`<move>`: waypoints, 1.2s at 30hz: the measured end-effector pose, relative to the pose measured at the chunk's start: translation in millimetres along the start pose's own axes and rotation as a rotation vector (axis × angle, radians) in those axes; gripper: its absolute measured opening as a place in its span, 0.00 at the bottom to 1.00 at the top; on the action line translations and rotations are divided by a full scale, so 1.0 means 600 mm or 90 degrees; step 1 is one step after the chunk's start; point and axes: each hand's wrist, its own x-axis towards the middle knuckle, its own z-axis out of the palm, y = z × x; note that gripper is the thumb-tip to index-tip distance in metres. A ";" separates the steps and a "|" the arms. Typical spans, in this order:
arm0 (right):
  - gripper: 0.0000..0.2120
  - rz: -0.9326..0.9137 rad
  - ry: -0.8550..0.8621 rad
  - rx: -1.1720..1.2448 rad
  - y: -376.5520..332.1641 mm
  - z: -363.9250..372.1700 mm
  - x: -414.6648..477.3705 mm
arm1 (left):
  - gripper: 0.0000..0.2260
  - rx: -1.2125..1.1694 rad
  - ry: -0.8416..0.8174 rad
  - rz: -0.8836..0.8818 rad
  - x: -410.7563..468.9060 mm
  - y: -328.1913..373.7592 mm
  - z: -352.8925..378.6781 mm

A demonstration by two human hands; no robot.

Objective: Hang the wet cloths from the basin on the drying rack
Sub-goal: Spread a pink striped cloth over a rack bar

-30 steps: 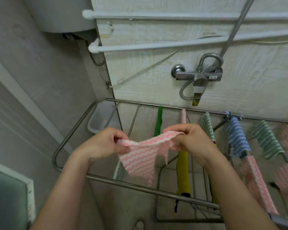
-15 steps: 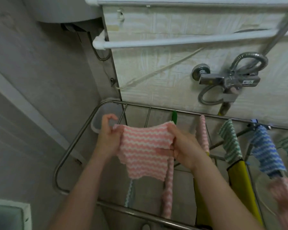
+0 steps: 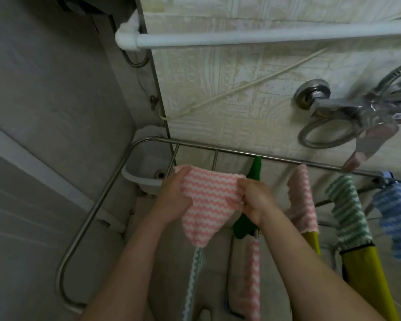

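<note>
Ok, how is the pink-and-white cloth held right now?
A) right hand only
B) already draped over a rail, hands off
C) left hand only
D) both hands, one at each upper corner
D: the left hand and right hand each grip an upper corner of the pink-and-white cloth.

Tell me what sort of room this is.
Most likely a bathroom or wash area: a wall-mounted chrome tap with a hose, a tiled wall, and a metal drying rack hung with cloths.

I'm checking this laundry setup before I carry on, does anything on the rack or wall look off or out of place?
Nothing stands out. Both hands, left hand and right hand, hold the pink striped cloth spread over the drying rack. The other cloths hang separately on its bars, and none appears to have fallen.
</note>
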 end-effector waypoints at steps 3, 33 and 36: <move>0.09 -0.056 0.052 -0.033 0.009 0.012 0.030 | 0.36 0.044 0.005 0.024 0.020 0.000 0.012; 0.09 -0.351 0.145 -0.514 0.007 0.083 0.108 | 0.17 0.093 0.041 0.088 0.054 -0.014 0.075; 0.17 -0.365 0.223 -0.541 0.006 0.094 0.113 | 0.20 0.073 0.016 0.078 0.046 -0.016 0.090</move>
